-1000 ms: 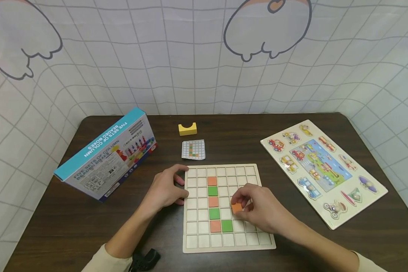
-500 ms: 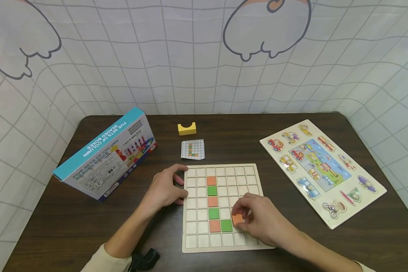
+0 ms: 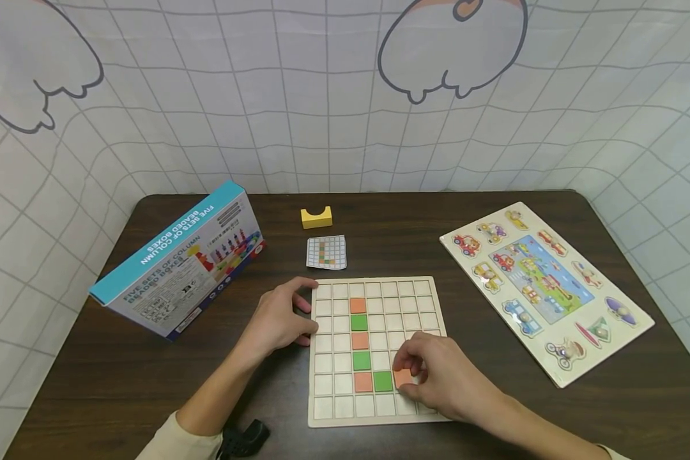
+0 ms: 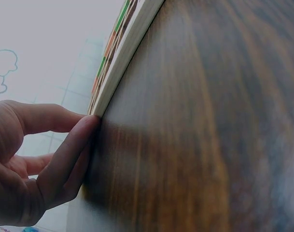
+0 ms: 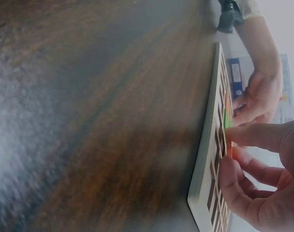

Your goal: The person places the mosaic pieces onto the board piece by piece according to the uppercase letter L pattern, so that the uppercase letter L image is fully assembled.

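On the table lies a pale gridded board (image 3: 405, 418). In its third column, orange tiles (image 3: 358, 306) and green tiles (image 3: 361, 361) alternate, and another green tile (image 3: 383, 381) sits beside the lowest one. My right hand (image 3: 445, 374) pinches an orange tile (image 3: 401, 377) at the cell just right of that green one. In the right wrist view, thumb and fingers (image 5: 255, 136) meet around the tile, low against the board. My left hand (image 3: 277, 319) rests on the board's left edge, thumb and forefinger apart; the left wrist view shows a fingertip (image 4: 91, 122) right at the edge.
Behind the board lie a small pattern card (image 3: 326, 253) and a yellow notched block (image 3: 316, 218). A blue and white box (image 3: 192, 268) stands at the left, a picture puzzle board (image 3: 543, 287) at the right. A black strap device (image 3: 247, 439) is at the left wrist.
My right hand has moved toward me with the orange tile, bringing it down into line with the lower green tile. The left hand keeps its place at the board's edge.
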A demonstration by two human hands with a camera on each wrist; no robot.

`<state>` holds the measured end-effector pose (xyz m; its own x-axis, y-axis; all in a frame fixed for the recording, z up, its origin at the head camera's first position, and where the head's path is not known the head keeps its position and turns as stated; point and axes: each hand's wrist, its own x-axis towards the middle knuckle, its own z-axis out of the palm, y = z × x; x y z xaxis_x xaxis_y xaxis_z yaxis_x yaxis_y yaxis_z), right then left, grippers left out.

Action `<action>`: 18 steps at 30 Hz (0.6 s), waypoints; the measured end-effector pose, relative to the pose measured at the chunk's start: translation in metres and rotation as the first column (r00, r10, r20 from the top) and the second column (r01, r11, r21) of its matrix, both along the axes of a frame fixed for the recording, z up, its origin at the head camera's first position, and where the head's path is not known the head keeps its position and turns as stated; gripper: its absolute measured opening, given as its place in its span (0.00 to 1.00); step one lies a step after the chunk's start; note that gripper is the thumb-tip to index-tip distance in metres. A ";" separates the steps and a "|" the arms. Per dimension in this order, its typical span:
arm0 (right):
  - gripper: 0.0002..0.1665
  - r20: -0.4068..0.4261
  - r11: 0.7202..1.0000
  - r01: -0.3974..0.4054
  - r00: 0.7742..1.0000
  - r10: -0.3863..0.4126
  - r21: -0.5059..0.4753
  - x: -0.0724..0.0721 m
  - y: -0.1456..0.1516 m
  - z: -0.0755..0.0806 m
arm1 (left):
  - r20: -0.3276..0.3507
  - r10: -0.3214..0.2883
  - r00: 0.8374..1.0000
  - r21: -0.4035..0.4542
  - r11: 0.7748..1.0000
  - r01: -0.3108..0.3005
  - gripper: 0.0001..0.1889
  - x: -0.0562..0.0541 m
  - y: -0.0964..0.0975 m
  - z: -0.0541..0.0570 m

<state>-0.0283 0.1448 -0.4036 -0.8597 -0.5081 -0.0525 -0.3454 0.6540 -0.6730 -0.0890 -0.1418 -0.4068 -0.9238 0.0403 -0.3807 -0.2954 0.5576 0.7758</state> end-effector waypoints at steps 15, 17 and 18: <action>0.19 -0.046 0.999 -0.007 0.999 0.009 0.038 0.002 -0.002 -0.003 | -0.010 0.001 1.000 0.002 1.000 -0.001 0.38 0.001 0.000 -0.002; 0.19 -0.049 0.999 -0.008 0.999 0.010 0.041 0.002 -0.002 -0.003 | -0.011 0.002 1.000 0.003 1.000 -0.002 0.38 0.001 0.000 -0.002; 0.19 -0.049 0.999 -0.010 0.999 0.012 0.040 0.002 -0.002 -0.003 | -0.009 0.003 1.000 0.003 1.000 -0.003 0.38 0.001 0.000 -0.002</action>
